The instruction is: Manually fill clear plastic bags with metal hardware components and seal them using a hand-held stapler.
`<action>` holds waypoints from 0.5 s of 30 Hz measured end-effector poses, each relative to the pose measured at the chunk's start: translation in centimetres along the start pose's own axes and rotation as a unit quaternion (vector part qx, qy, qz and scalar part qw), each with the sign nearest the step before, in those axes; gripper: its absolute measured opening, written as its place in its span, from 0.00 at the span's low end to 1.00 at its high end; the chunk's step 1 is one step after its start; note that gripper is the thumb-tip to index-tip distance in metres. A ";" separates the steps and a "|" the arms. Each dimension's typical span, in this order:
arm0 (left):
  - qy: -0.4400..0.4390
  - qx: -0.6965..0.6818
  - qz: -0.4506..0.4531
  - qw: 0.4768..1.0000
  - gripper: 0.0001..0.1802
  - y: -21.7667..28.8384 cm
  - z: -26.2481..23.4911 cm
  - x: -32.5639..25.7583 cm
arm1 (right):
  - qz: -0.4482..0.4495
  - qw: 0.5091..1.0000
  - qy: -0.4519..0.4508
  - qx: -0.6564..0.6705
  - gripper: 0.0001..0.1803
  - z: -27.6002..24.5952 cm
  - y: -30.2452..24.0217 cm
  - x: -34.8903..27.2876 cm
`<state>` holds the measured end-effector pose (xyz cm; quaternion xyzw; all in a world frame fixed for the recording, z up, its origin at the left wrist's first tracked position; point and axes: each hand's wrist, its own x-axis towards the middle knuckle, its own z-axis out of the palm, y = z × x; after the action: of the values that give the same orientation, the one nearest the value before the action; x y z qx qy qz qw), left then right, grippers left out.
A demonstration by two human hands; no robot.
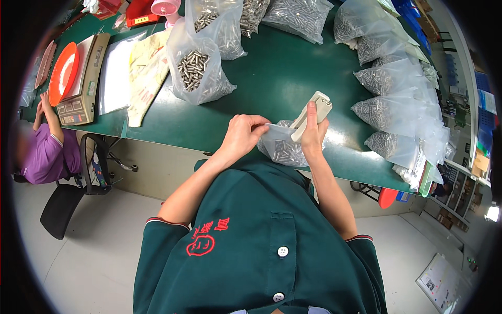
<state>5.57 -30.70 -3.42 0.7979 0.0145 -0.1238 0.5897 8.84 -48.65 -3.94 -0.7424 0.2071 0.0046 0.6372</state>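
Note:
My left hand (pixel 240 137) pinches the left upper edge of a clear plastic bag (pixel 285 152) of small metal pins, which stands at the table's near edge against my shirt. In my right hand (pixel 314 133) is a cream-coloured stapler (pixel 320 104), gripped with the thumb on top. Its lower end lies across the bag's mouth at the right side. Whether its jaws are pressed together on the plastic cannot be made out. Just beyond my left hand stands a larger open bag (pixel 201 78) full of similar metal pins.
Several filled bags (pixel 379 110) line the right side of the green table (pixel 277 78). More bags (pixel 298 21) stand at the back. To the left lie a yellowish cloth (pixel 146 68) and a scale (pixel 78 107) with an orange-rimmed plate (pixel 64 73). A person in purple (pixel 44 149) sits far left.

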 end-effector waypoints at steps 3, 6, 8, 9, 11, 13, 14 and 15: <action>-0.003 0.008 -0.014 1.000 0.08 0.5 -0.2 0.0 | -0.011 1.000 -0.004 -0.019 0.21 0.4 -0.2 -0.5; 0.011 0.007 0.005 1.000 0.07 0.3 0.1 -0.1 | -0.017 0.999 -0.017 0.029 0.20 2.4 -1.5 -1.7; 0.028 -0.003 0.031 0.999 0.06 0.3 0.3 -0.3 | -0.034 0.999 -0.030 0.019 0.20 3.5 -1.5 -1.9; 0.047 -0.013 0.032 0.998 0.06 0.4 0.4 -0.4 | -0.051 0.998 -0.043 0.010 0.20 4.0 -1.5 -2.0; 0.068 -0.025 0.033 0.997 0.06 0.5 0.3 -0.6 | -0.028 0.999 -0.040 0.012 0.20 4.6 -1.8 -2.1; 0.077 0.032 -0.002 0.997 0.09 0.6 0.1 -0.6 | -0.007 0.998 -0.049 0.032 0.20 4.8 -2.0 -2.2; 0.079 0.031 -0.003 0.996 0.09 0.5 0.0 -0.6 | -0.007 0.998 -0.051 0.031 0.20 4.9 -1.9 -2.1; 0.060 0.035 -0.023 0.997 0.10 0.4 -0.1 -0.6 | -0.015 0.998 -0.051 0.028 0.20 5.0 -1.6 -2.1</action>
<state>5.03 -30.61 -2.90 0.8234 0.0641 -0.0894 0.5567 8.71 -43.12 -2.80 -0.7261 0.1628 0.0267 0.6675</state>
